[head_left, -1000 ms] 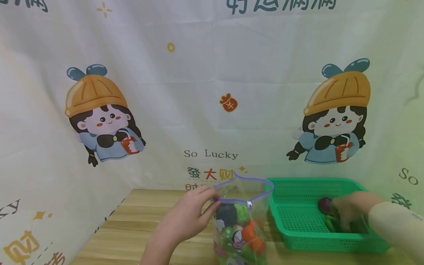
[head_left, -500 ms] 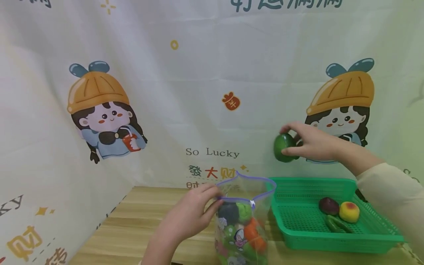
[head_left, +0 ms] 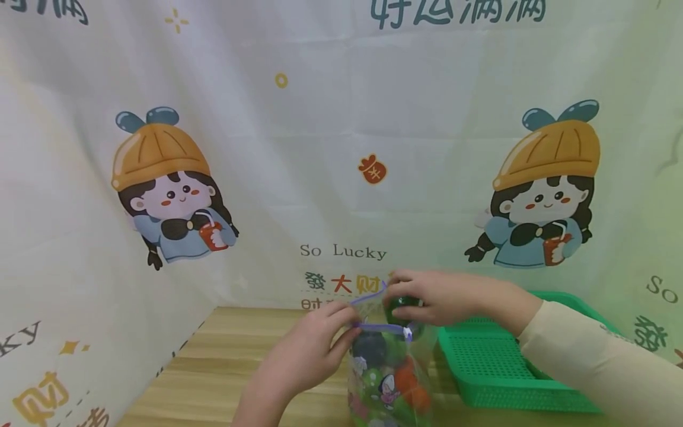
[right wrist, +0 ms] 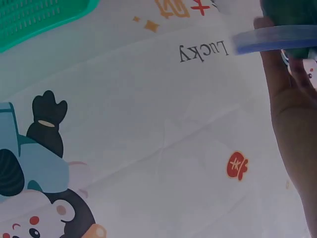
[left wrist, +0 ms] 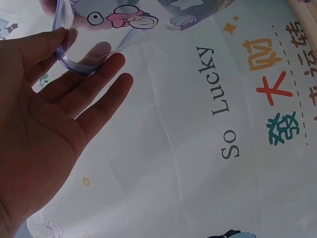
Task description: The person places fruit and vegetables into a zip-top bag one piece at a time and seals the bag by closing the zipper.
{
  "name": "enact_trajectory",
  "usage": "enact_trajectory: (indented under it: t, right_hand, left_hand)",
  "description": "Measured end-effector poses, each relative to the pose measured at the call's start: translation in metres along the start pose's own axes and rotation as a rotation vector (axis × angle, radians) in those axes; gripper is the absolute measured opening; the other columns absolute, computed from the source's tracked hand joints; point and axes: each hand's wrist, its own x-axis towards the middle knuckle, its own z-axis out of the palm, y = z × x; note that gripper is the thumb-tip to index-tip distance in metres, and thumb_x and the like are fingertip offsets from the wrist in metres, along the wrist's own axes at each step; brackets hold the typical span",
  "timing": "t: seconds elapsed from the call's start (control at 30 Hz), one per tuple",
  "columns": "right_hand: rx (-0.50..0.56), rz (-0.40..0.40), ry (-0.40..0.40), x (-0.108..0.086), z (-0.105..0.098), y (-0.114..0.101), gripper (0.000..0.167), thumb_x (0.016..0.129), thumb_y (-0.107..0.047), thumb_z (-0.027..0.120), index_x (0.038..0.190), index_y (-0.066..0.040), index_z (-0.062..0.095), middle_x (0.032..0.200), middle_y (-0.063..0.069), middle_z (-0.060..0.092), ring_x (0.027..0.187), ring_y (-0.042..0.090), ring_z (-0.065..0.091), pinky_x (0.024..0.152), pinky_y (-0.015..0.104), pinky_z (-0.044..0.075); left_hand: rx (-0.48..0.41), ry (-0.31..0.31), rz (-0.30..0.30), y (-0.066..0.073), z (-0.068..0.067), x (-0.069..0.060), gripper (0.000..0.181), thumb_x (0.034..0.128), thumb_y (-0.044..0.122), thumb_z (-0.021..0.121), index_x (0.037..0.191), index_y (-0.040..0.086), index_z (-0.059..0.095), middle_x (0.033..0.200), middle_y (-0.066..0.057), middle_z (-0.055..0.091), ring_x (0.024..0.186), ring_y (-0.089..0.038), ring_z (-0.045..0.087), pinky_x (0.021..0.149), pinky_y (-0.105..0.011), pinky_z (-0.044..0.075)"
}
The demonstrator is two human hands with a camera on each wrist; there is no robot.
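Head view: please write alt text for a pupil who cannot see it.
A person's right grip holds a dark green object at the mouth of a clear, purple-rimmed bag of colourful items, while the left grip pinches its rim. A green basket stands to the right on a wood-grain table, before a cloth printed with cartoon figures.

Right grip (head_left: 429, 298) blocking bag mouth (head_left: 377, 327), sleeve (head_left: 592, 362) across basket (head_left: 525, 398), room above
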Motion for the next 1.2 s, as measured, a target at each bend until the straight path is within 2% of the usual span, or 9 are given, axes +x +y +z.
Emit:
enact_trajectory:
  t: [0.13,0.27,0.33,0.4,0.47,0.57,0.9,1.03,1.2]
  right_hand:
    - [0.119,0.124,-0.119,-0.001,0.004,0.002,0.049,0.115,-0.048,0.037,0.131,-0.019,0.073,0.138,0.000,0.067,0.126,0.020,0.065,0.110,0.048,0.053]
    - [0.183,0.235,-0.175,-0.001,0.007,-0.001,0.062,0.114,-0.057,0.031,0.136,-0.016,0.071,0.132,0.001,0.076,0.127,0.022,0.071,0.114,0.049,0.053]
    - [0.182,0.256,-0.193,-0.001,0.009,-0.002,0.063,0.113,-0.059,0.031,0.131,-0.018,0.074,0.117,-0.003,0.079,0.111,0.016,0.075,0.111,0.046,0.055]
    - [0.181,0.269,-0.212,-0.001,0.011,-0.003,0.063,0.113,-0.061,0.030,0.124,-0.019,0.075,0.090,-0.009,0.074,0.081,0.010,0.069,0.101,0.038,0.057]
    - [0.185,0.276,-0.224,0.000,0.014,-0.003,0.062,0.113,-0.061,0.030,0.118,-0.020,0.075,0.069,-0.011,0.056,0.060,0.007,0.049,0.090,0.032,0.055]
    - [0.200,0.293,-0.240,0.001,0.016,-0.003,0.062,0.112,-0.063,0.029,0.112,-0.019,0.073,0.059,-0.009,0.037,0.052,0.010,0.025,0.074,0.029,0.048]
    - [0.204,0.320,-0.237,0.002,0.017,-0.001,0.063,0.111,-0.065,0.029,0.113,-0.020,0.073,0.063,-0.008,0.041,0.054,0.011,0.032,0.072,0.031,0.048]
    - [0.210,0.317,-0.221,0.002,0.015,0.000,0.063,0.111,-0.065,0.031,0.125,-0.022,0.074,0.082,-0.007,0.064,0.075,0.011,0.061,0.090,0.039,0.055]
    - [0.176,0.261,-0.210,-0.001,-0.009,0.004,0.046,0.110,-0.058,0.048,0.121,-0.024,0.076,0.110,-0.006,0.076,0.100,0.011,0.069,0.094,0.041,0.057]
  left_hand:
    - [-0.009,-0.001,0.005,0.000,0.000,0.000,0.008,0.1036,0.016,0.070,0.111,0.017,0.072,0.112,0.005,0.072,0.101,-0.009,0.068,0.091,-0.029,0.062]
    - [0.000,0.008,0.017,0.000,-0.001,0.002,0.007,0.1032,0.016,0.070,0.110,0.016,0.072,0.110,0.006,0.072,0.098,-0.008,0.067,0.090,-0.029,0.062]
    - [0.004,0.012,0.022,0.000,-0.001,0.002,0.007,0.1032,0.016,0.070,0.110,0.016,0.072,0.109,0.006,0.072,0.097,-0.007,0.067,0.089,-0.029,0.062]
    - [0.006,0.014,0.025,0.000,-0.001,0.002,0.007,0.1031,0.016,0.070,0.110,0.016,0.072,0.109,0.007,0.071,0.097,-0.007,0.067,0.090,-0.029,0.062]
    - [0.002,0.012,0.024,0.000,-0.001,0.001,0.007,0.1032,0.016,0.070,0.110,0.017,0.072,0.109,0.007,0.072,0.097,-0.007,0.067,0.090,-0.029,0.062]
    - [-0.005,0.007,0.021,-0.001,0.000,0.001,0.008,0.1033,0.016,0.070,0.111,0.017,0.072,0.109,0.007,0.072,0.098,-0.007,0.067,0.090,-0.028,0.062]
    - [-0.010,-0.003,0.014,-0.002,0.000,0.001,0.008,0.1037,0.016,0.070,0.112,0.017,0.072,0.110,0.007,0.072,0.098,-0.007,0.068,0.090,-0.027,0.062]
    - [-0.014,-0.009,-0.001,-0.001,0.000,-0.001,0.008,0.1038,0.016,0.070,0.111,0.018,0.072,0.110,0.007,0.072,0.099,-0.007,0.068,0.090,-0.028,0.062]
    - [-0.009,-0.003,-0.002,-0.001,0.002,-0.002,0.008,0.1036,0.016,0.070,0.111,0.018,0.073,0.110,0.008,0.072,0.100,-0.006,0.068,0.092,-0.028,0.062]
